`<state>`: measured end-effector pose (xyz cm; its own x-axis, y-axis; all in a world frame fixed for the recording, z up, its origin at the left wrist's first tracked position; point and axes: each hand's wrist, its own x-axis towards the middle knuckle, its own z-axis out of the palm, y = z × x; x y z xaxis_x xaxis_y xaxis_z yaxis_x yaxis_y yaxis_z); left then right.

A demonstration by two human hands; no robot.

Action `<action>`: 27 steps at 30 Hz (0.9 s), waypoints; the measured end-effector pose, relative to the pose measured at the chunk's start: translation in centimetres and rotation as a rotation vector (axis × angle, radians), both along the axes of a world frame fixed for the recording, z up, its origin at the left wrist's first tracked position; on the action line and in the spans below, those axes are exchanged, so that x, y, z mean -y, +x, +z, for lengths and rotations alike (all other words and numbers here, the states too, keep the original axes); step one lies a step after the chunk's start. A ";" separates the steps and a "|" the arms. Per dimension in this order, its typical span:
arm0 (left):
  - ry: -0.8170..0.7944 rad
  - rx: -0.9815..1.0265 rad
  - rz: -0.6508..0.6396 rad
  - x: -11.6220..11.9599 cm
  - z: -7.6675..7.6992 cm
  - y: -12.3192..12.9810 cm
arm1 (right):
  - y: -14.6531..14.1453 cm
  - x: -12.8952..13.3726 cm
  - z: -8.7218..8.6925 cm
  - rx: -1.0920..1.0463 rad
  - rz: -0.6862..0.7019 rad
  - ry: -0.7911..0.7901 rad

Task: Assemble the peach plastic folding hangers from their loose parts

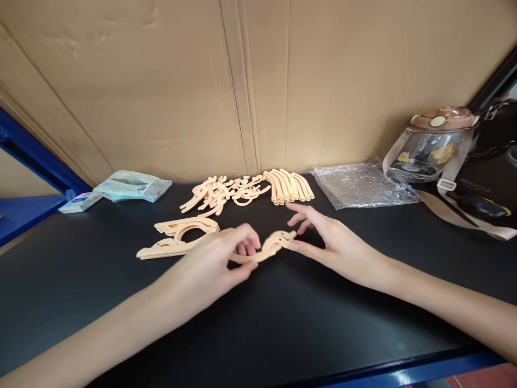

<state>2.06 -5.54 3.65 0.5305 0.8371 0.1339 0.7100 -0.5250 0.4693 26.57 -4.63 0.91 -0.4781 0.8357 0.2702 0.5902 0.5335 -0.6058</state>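
Observation:
A beige folding hanger (278,241), made of curved plastic-looking pieces, is held just above the black table at the centre. My left hand (234,250) pinches its left arm between thumb and fingers. At its other end, my right hand (319,234) has its thumb against or very close to the hanger, with the fingers spread apart above. Beside and partly behind my left hand lie several folded hangers (161,249) in a stack. Farther back are a loose heap of small hook-shaped pieces (214,191) and a neat row of curved hanger arms (288,186).
A clear plastic bag (355,186) lies at the back right, beside a strapped water bottle (428,151) and a dark bag (493,161). Tissue packs (131,186) sit at the back left. A cardboard wall (161,97) closes off the table's (250,328) rear.

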 end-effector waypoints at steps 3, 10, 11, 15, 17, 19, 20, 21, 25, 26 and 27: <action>0.024 -0.021 -0.039 0.7 -0.9 1.3 | 0.1 -0.3 0.1 0.097 0.059 0.034; 0.153 -0.034 -0.067 0.5 -2.6 1.4 | 0.3 -0.6 0.4 0.196 0.068 0.094; 0.165 -0.030 -0.069 0.5 -2.7 1.3 | 0.3 -0.6 0.4 0.199 0.075 0.093; 0.153 -0.002 -0.100 0.7 -2.9 1.2 | 0.4 -0.6 0.3 0.187 0.071 0.095; 0.132 0.014 -0.114 0.8 -2.8 1.2 | 0.4 -0.5 0.3 0.164 0.072 0.091; 0.110 0.024 -0.131 0.9 -2.8 1.3 | 0.3 -0.4 0.3 0.138 0.077 0.067; 0.104 0.024 -0.143 0.9 -2.8 1.3 | 0.3 -0.4 0.3 0.121 0.079 0.052; 0.101 0.022 -0.153 0.9 -2.7 1.3 | 0.3 -0.3 0.3 0.103 0.079 0.036; 0.072 0.048 -0.130 0.6 -2.8 1.2 | 0.1 0.0 0.2 0.043 0.069 -0.005; 0.056 0.057 -0.118 0.6 -2.8 1.2 | 0.0 0.0 0.2 0.037 0.074 -0.006; 0.040 0.063 -0.108 0.5 -2.8 1.1 | 0.0 0.0 0.2 0.034 0.081 -0.005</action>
